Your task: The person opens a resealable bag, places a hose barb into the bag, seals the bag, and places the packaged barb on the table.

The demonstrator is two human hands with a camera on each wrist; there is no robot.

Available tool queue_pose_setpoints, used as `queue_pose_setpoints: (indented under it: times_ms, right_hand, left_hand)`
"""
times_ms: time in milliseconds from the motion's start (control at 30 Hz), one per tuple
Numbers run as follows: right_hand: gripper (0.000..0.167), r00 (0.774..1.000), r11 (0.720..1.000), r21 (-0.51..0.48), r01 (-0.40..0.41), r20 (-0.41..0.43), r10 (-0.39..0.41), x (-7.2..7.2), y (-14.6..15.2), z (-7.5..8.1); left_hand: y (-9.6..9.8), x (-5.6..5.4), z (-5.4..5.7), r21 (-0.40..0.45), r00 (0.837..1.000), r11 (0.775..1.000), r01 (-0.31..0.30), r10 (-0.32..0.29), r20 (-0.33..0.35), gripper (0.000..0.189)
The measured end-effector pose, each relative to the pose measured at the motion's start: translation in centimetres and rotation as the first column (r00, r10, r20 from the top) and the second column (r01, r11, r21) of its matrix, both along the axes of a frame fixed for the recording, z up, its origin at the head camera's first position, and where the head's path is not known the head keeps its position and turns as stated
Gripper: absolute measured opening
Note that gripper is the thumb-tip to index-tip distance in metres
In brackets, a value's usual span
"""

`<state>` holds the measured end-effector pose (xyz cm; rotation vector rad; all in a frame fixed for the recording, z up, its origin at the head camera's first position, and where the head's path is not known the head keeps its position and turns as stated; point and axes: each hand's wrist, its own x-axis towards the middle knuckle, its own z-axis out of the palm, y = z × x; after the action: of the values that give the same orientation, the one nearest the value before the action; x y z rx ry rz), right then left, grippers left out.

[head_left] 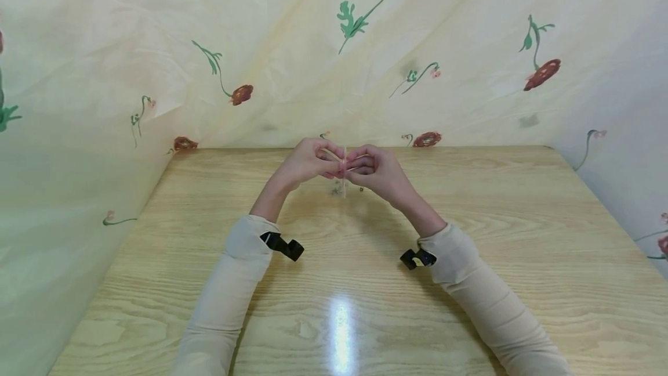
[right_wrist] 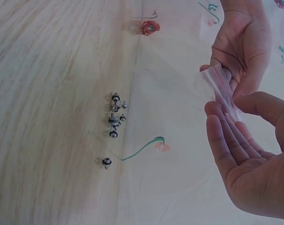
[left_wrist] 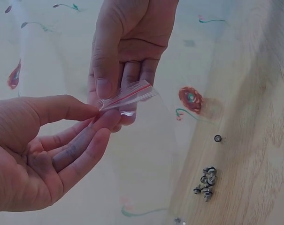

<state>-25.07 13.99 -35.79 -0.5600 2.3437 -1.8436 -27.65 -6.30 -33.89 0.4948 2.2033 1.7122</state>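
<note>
Above the far part of the table, my left hand (head_left: 307,164) and right hand (head_left: 382,174) meet at a small clear zip-lock bag (left_wrist: 134,97). The bag has a red line along its seal. Thumb and fingers of the left hand pinch it from one side. Opposite, the right hand (right_wrist: 259,154) pinches it between thumb and fingertips. In the head view the bag shows as a thin upright strip. Below the hands, several small screws (left_wrist: 206,180) with dark washers lie clustered on the table, and a single screw (right_wrist: 106,162) lies apart from them.
The pale wood table (head_left: 334,271) ends at a floral cloth (head_left: 292,45) hanging behind it and along both sides. Each sleeve carries a black wrist mount (head_left: 284,246). Light glares off the table's near middle.
</note>
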Motion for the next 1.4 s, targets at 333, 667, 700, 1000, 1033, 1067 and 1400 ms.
queue_pose_setpoints:
  times_ms: [333,667,700,1000,1033,1067,1400]
  right_hand:
    - [0.043,1.000,1.000,0.006,-0.009,0.006,0.009,-0.21,0.03,-0.05]
    - [0.042,1.000,0.999,0.030,0.017,-0.022,-0.016,-0.15,0.06,0.05]
    - [0.042,1.000,0.999,0.031,0.019,-0.025,-0.019,-0.15,0.04,0.08]
    - [0.041,0.998,0.999,0.036,0.029,-0.052,-0.027,-0.08,-0.06,-0.07]
    - [0.041,0.998,0.999,0.037,0.031,-0.055,-0.029,-0.09,-0.07,-0.13]
    - [0.041,0.998,0.999,0.041,0.029,-0.060,-0.027,-0.09,-0.08,-0.15]
    - [0.042,0.998,0.999,0.031,0.023,-0.062,-0.021,-0.18,-0.22,-0.31]
  left_hand:
    - [0.29,-0.08,-0.32,0.001,0.999,0.999,-0.034,0.034,-0.004,0.019]
    - [0.56,0.06,-0.17,0.009,0.999,0.999,-0.047,0.047,-0.018,0.017]
    - [0.59,0.06,-0.17,0.011,0.999,0.999,-0.049,0.049,-0.016,0.017]
    - [0.94,0.17,-0.30,-0.011,0.997,0.997,-0.079,0.079,-0.023,0.015]
    - [0.95,0.19,-0.34,-0.017,0.996,0.997,-0.081,0.081,-0.025,0.015]
    - [0.95,0.20,-0.37,-0.021,0.996,0.996,-0.084,0.083,-0.028,0.015]
    - [0.85,0.11,-0.57,-0.016,0.996,0.997,-0.081,0.080,-0.044,0.013]
